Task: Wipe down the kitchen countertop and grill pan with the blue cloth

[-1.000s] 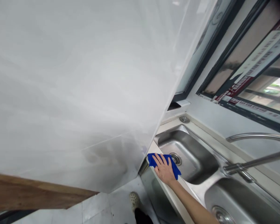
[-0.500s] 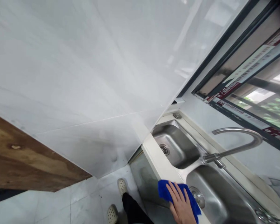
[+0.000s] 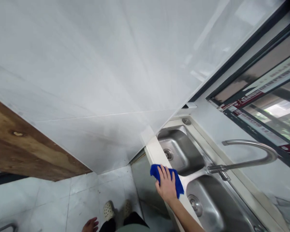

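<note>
My right hand (image 3: 168, 187) is laid over a blue cloth (image 3: 178, 178), holding it against the white front edge of the counter (image 3: 156, 149). Its fingers are spread across the cloth, and folds stick out on both sides. Right beside the cloth is the steel double sink, with one basin (image 3: 183, 154) farther off and another basin (image 3: 215, 199) nearer. My left hand (image 3: 90, 224) hangs low at the bottom edge, holding nothing, its fingers loosely bent and apart.
A curved steel faucet (image 3: 253, 143) rises behind the sink, under a window (image 3: 275, 106). A large pale glossy panel (image 3: 99, 64) fills the upper left, and a wooden board (image 3: 33, 145) borders it. My feet in light clogs (image 3: 108, 210) stand on the tiled floor (image 3: 53, 206).
My right hand has slid the blue cloth along the counter edge, away from me, toward the far basin. My left hand has come into view at the bottom.
</note>
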The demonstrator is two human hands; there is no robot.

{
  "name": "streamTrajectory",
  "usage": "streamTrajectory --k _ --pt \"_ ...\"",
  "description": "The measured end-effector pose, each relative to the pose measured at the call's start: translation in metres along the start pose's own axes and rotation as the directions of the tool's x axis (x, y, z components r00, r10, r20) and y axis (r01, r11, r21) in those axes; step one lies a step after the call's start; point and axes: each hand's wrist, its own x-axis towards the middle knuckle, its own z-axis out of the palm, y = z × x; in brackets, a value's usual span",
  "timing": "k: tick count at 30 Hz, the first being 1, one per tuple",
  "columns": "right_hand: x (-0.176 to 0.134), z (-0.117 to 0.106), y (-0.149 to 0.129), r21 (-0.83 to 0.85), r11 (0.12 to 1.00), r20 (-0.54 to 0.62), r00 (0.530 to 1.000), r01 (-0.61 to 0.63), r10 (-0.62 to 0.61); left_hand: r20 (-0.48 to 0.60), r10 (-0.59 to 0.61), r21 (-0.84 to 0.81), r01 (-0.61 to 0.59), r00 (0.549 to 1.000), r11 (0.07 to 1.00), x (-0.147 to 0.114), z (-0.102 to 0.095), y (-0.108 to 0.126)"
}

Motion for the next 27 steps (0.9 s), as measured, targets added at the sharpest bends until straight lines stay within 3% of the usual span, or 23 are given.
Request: streamTrajectory --k 6,14,21,27 --pt "0.079 -0.001 -0.010 0.039 0.996 -0.055 0.996 0.075 -0.073 -0.044 -0.088 -0.205 0.078 0.995 0.976 -0.023 0.005 -0.006" --pt "0.126 0.016 -0.007 0.119 0.983 -0.037 0.990 0.141 -0.138 -0.175 -0.117 -0.315 0.057 0.977 0.947 -0.087 -0.001 -0.046" --pt "0.112 0.014 0.002 0.198 0.957 -0.105 0.975 0.212 -0.194 -0.299 -0.106 -0.310 0.009 0.948 0.951 -0.128 -0.013 -0.075" --pt "0.051 0.013 0.018 0.212 0.941 -0.134 0.961 0.265 -0.241 -0.281 -0.062 -0.237 -0.007 0.958 0.971 -0.128 -0.004 -0.081"
